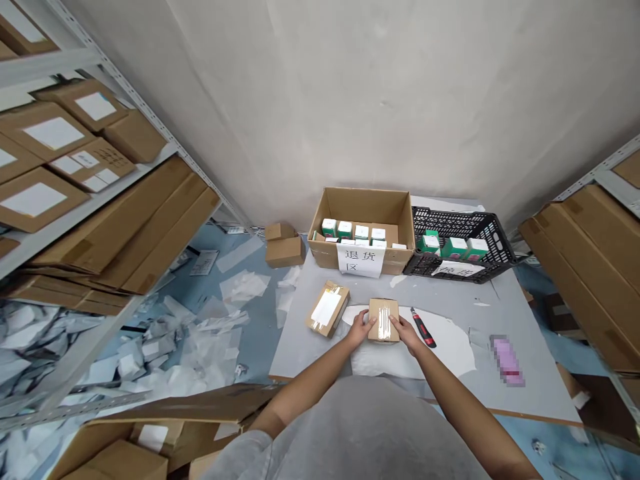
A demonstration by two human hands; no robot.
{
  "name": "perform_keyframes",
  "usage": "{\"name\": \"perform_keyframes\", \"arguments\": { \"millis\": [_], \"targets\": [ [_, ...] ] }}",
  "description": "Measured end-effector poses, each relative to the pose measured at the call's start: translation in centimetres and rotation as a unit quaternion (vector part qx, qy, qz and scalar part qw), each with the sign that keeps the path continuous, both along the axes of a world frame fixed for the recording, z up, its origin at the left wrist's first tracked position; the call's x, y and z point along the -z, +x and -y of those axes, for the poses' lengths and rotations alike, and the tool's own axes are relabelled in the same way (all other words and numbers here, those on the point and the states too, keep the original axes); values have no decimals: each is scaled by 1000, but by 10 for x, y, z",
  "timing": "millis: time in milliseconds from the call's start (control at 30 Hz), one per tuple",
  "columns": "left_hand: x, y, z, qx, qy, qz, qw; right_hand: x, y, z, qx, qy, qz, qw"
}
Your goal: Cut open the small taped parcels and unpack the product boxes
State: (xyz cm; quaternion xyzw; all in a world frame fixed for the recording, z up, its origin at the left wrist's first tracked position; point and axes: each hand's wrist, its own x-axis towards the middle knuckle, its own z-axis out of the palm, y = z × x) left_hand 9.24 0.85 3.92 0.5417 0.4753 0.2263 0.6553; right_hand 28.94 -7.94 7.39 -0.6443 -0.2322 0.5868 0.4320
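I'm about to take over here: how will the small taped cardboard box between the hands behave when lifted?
The small taped cardboard box probably feels stiff, as its corners look square. Its flat faces suggest it won't roll. The clear tape on top may feel slightly slick; its weight can't be judged, since the contents are hidden.

Open brown cardboard carton [363, 208] holding white-and-green boxes [344, 230]; black plastic mesh crate [450, 215]; white metal shelving [50, 63] with flat cardboard boxes [120, 227]; white paper scraps [243, 287] on blue floor [250, 353].
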Motion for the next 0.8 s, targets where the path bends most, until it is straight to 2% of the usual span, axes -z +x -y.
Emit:
{"name": "perform_keyframes", "arguments": {
  "millis": [100, 233, 333, 467, 600, 733, 800],
  "targets": [
    [0, 5, 4, 50, -46, 71, 995, -5, 5, 5, -10, 23, -17, 1000],
    [-5, -2, 2, 72, -11, 112, 991, -5, 8, 9, -3, 78, -40, 996],
    [-8, -11, -2, 67, 22, 101, 992, -3, 8, 13, 6, 100, -43, 994],
    [-8, -16, -2, 20, -35, 63, 997, 1, 7, 12, -3, 57, -72, 996],
    [-1, -19, 4, -21, -75, 51, 996, 10, 2, 7, 6, 0, -66, 998],
    [12, -24, 12, 12, -100, 20, 995, 24, -10, 12, -16, 6, -13, 1000],
    [19, -26, 16, 30, -69, -15, 997, 30, -16, 18, -32, 27, -24, 999]
  ]
}}
